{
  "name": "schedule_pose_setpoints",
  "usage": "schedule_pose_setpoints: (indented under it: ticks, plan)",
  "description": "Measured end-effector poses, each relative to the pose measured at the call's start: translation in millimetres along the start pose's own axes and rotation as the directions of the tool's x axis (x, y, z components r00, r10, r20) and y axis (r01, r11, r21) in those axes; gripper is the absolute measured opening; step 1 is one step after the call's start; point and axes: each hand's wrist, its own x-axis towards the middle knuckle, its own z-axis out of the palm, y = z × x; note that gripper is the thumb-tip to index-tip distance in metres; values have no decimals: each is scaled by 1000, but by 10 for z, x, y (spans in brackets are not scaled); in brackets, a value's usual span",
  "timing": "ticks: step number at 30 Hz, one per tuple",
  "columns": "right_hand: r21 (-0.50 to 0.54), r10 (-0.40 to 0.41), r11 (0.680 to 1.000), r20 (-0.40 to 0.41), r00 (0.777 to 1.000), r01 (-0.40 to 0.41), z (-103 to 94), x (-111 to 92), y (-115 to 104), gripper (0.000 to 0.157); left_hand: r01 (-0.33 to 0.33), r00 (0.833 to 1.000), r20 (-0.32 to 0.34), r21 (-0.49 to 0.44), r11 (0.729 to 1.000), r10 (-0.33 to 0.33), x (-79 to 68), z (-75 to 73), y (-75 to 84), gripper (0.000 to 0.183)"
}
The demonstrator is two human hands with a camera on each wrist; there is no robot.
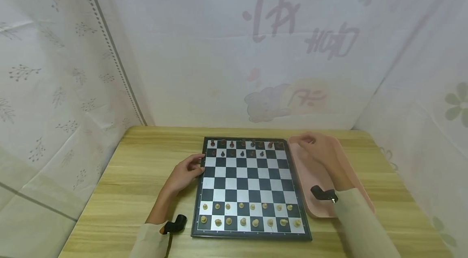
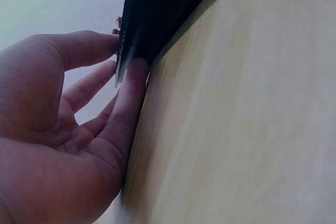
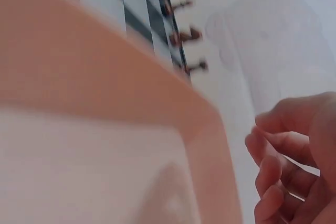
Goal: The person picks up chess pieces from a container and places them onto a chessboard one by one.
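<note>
A black-and-white chessboard (image 1: 242,172) lies on the table between my hands. At its left edge my left hand (image 1: 185,173) rests with thumb and index fingertips touching the rim; the left wrist view shows those fingers (image 2: 128,93) extended against the board's dark side. Over the far end of a pink tray (image 1: 310,201) is my right hand (image 1: 319,147), thumb and index tips together, the other fingers bent. Whether something small sits between those tips, I cannot tell. Dark chess pieces (image 1: 232,144) stand in two far rows, light chess pieces (image 1: 243,222) in two near rows.
The tray's raised wall (image 3: 105,51) stands close along the board's right side. A wooden table (image 1: 146,168) carries both. Pale printed curtains (image 1: 204,67) hang behind the table and at both sides.
</note>
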Motion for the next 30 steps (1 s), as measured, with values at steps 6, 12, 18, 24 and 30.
schedule_pose_setpoints:
  ticks: [6,12,18,24,30]
  plan:
    - [-20,59,998,-101,993,-62,-129,14,418,37,-3,1000,-1,10,1000,3,-10,-10,-14,49]
    - [-25,189,981,-96,977,-192,-156,-29,564,43,-4,1000,-4,16,1000,4,-10,-24,-15,49]
    - [-39,207,977,-106,973,-212,-114,-40,580,34,-6,1000,-2,14,1000,6,-11,-6,-11,49]
    - [-28,218,975,-84,972,-221,-108,-29,558,36,-5,1000,-1,28,1000,5,-9,6,-4,49]
    - [-27,208,977,-52,977,-209,-96,2,588,32,-10,1000,-2,19,1000,10,2,6,-4,49]
